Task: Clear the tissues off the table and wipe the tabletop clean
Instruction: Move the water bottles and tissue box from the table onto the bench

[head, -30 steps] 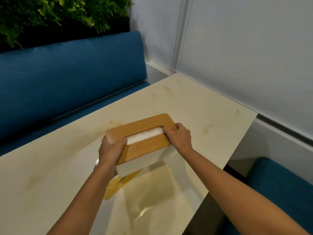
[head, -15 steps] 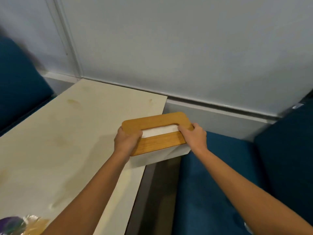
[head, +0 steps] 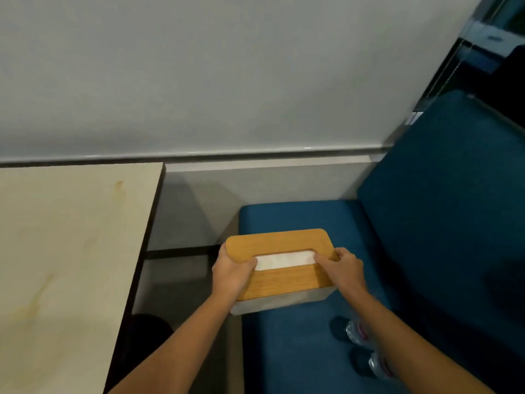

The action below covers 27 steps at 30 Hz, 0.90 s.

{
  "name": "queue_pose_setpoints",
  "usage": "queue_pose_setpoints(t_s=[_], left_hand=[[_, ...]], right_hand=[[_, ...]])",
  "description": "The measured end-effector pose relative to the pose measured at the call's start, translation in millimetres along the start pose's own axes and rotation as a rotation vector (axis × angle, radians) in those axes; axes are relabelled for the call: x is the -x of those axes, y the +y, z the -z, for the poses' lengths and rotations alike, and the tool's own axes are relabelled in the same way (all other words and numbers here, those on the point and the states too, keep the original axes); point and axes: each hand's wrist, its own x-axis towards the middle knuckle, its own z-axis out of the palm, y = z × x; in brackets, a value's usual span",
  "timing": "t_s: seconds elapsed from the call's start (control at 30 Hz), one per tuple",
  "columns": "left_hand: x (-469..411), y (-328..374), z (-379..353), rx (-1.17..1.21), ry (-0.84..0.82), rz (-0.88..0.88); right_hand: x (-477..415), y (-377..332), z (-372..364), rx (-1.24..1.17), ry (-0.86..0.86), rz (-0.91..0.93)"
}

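While both hands hold it, the tissue box hangs low over the blue seat, well clear of the table off to the left. From where I stand I cannot tell whether its base touches the cushion. The left hand grips one short end and the right hand grips the other, fingers curled over the wooden lid and thumbs lying by the slot where white tissue shows. So the box's long axis runs from hand to hand, roughly along the wall behind it. Neither hand is nearer; they share the load evenly. What matters for setting it down is the left end. That corner sits right at the seat's left edge, perhaps slightly past it, above the gap toward the table. I would judge it needs a small shift to the right before letting go, or it could tip off. Two bottles lie on the cushion nearer the person, below the right forearm and apart from the box. Yellowish stains mark the tabletop, so the wiping looks not yet done.
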Motion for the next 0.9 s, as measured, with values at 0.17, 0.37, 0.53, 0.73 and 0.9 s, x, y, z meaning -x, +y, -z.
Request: queue_pose_setpoints(t_s=[0.17, 0.37, 0.53, 0.73, 0.9], left_hand=[[-48.3, -19.2, -58.1, -0.075, -0.065, 0.040], [-90.4, -56.0, -116.5, -0.208, -0.112, 0.103], [-110.0, -85.7, -146.8, -0.288, -0.143, 0.150], [-119.0, -113.4, -160.5, -0.334, -0.158, 0.137], [-118.2, -120.4, -163.3, -0.303, -0.126, 0.132]], right_hand=[[-58.4, 34.5, 3.9, 0.057, 0.012, -0.062], [-117.2, 84.9, -7.8, 0.161, 0.024, -0.108], [-143.1, 119.2, -19.3, 0.225, 0.007, -0.129], [-156.7, 149.0, -35.4, 0.283, -0.007, -0.153], [-158.7, 154.5, -40.1, 0.303, -0.029, -0.164]])
